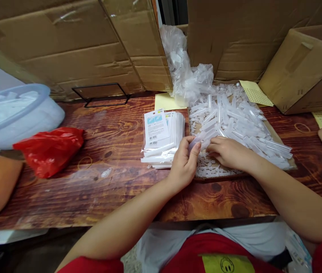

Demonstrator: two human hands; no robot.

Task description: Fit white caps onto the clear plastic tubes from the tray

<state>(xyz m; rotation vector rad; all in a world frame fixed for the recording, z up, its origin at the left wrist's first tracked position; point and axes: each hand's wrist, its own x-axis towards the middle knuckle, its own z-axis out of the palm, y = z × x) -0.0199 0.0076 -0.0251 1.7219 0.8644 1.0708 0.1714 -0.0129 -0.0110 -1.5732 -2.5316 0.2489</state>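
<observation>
My left hand (184, 161) is closed around a clear plastic tube (199, 139), just right of a stack of small printed plastic bags (162, 138). My right hand (226, 152) rests knuckles up on the near edge of a pile of clear plastic tubes (234, 119), its fingers curled down among small white pieces (210, 167). What the right fingers hold, if anything, is hidden. The two hands almost touch. The pile lies on a flat cardboard sheet (287, 161) on the wooden table (115, 182).
A crumpled red bag (51, 149) lies at the left, beside a clear plastic tub (13, 113) with white parts. Crumpled clear bags (183, 76) stand behind the pile. Cardboard boxes (78, 49) wall the back and right. Yellow sheets (256, 93) lie near the boxes.
</observation>
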